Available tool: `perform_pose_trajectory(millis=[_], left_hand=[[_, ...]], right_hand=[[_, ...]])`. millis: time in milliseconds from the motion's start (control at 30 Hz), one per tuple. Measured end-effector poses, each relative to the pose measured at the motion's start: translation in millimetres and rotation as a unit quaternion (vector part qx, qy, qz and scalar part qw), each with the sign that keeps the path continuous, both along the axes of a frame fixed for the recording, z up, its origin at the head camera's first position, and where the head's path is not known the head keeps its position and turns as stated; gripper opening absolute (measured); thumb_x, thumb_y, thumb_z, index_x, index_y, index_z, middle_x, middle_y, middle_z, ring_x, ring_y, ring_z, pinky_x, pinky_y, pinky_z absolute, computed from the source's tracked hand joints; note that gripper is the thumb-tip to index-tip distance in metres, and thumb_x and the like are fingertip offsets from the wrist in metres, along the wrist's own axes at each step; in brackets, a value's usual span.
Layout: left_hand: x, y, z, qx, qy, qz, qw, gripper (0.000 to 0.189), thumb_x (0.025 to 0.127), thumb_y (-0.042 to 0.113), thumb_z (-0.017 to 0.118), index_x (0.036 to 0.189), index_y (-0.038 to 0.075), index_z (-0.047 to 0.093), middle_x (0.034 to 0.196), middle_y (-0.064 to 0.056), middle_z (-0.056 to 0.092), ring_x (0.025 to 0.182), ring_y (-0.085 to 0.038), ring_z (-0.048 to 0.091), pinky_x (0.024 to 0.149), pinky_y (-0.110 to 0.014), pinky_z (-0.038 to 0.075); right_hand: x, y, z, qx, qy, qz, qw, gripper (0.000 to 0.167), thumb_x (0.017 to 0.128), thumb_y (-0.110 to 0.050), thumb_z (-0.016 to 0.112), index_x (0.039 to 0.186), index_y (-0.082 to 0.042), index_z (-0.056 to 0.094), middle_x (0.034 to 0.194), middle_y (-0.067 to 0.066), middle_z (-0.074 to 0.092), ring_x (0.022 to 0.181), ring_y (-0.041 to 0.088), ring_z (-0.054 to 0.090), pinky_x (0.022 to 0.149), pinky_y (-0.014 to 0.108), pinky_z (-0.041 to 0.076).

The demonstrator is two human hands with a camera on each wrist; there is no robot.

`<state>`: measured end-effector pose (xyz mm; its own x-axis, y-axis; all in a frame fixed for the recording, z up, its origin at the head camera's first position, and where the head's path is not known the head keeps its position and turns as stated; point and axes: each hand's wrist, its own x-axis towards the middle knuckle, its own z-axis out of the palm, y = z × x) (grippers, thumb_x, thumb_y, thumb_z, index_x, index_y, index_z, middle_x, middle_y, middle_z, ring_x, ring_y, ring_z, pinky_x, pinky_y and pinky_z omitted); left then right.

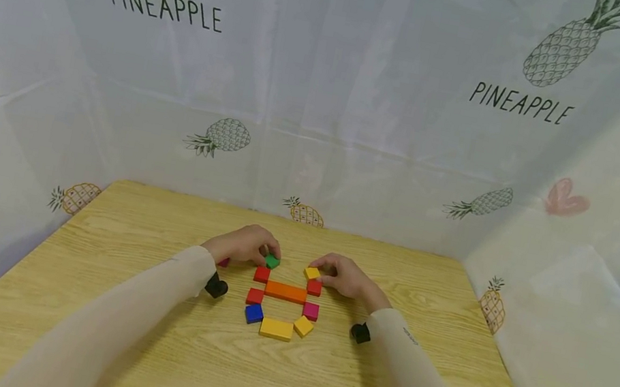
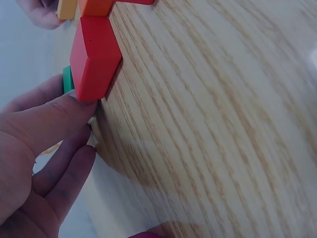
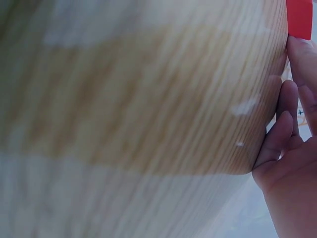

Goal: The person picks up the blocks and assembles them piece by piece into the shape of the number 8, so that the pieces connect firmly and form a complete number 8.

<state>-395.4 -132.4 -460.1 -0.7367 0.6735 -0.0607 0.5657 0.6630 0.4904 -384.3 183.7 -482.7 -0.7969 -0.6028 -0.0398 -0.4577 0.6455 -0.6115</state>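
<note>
My left hand [image 1: 243,244] pinches a green block [image 1: 272,261] at the far left of a ring of coloured blocks. Its thumb reaches beside the nearby red block [image 2: 94,64] in the left wrist view, which partly hides the green one. Opposite, my right hand [image 1: 348,278] holds a yellow block [image 1: 312,273] between thumb and fingers, just behind another red block [image 1: 314,288]. A long orange block [image 1: 285,292] lies between the two sides. In the right wrist view only a red block [image 3: 299,19] shows by the thumb; the yellow one is out of sight.
Nearer me lie a red block [image 1: 255,296], a magenta block [image 1: 310,311], a blue block [image 1: 254,314], a tilted yellow block [image 1: 303,326] and a wider yellow block [image 1: 276,330]. Another magenta block [image 1: 224,263] sits under my left wrist. Pineapple-print cloth [image 1: 329,86] surrounds the wooden table [image 1: 228,373].
</note>
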Motion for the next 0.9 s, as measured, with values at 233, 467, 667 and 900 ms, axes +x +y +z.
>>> perform_pose_trajectory(millis=[233, 467, 667, 900], left_hand=[[-1.0, 0.6, -0.4, 0.002, -0.008, -0.007, 0.9999, 0.028, 0.095, 0.004, 0.078, 0.12, 0.017, 0.079, 0.123, 0.0, 0.073, 0.108, -0.021, 0.072, 0.096, -0.036, 0.059], [0.8, 0.1, -1.2, 0.006, -0.015, -0.013, 0.9998, 0.029, 0.096, 0.003, 0.076, 0.121, 0.018, 0.079, 0.124, 0.001, 0.073, 0.111, -0.022, 0.071, 0.097, -0.037, 0.058], [2.0, 0.6, -0.2, 0.01, -0.019, -0.012, 0.9997, 0.03, 0.096, 0.001, 0.076, 0.122, 0.016, 0.079, 0.125, -0.001, 0.073, 0.112, -0.024, 0.071, 0.098, -0.038, 0.058], [2.8, 2.6, 1.3, 0.008, -0.013, -0.01, 0.9998, 0.031, 0.096, 0.0, 0.075, 0.122, 0.016, 0.079, 0.125, -0.001, 0.073, 0.112, -0.024, 0.07, 0.098, -0.038, 0.058]], right_hand=[[-1.4, -1.3, -2.0, -0.001, -0.001, -0.003, 1.0, 0.033, 0.104, -0.012, 0.069, 0.137, -0.016, 0.071, 0.133, 0.006, 0.066, 0.108, 0.018, 0.059, 0.102, 0.044, 0.051], [-1.1, -2.1, -3.8, 0.0, -0.007, -0.005, 1.0, 0.033, 0.105, -0.011, 0.068, 0.137, -0.016, 0.071, 0.136, 0.007, 0.065, 0.114, 0.02, 0.06, 0.107, 0.047, 0.05], [-1.7, -1.0, -4.3, -0.001, -0.008, -0.005, 1.0, 0.033, 0.104, -0.012, 0.068, 0.137, -0.016, 0.07, 0.135, 0.006, 0.065, 0.11, 0.018, 0.059, 0.105, 0.046, 0.051], [-3.0, 0.6, -4.2, -0.002, -0.009, -0.005, 0.9999, 0.033, 0.105, -0.013, 0.068, 0.137, -0.017, 0.07, 0.133, 0.005, 0.065, 0.104, 0.016, 0.058, 0.102, 0.043, 0.052]])
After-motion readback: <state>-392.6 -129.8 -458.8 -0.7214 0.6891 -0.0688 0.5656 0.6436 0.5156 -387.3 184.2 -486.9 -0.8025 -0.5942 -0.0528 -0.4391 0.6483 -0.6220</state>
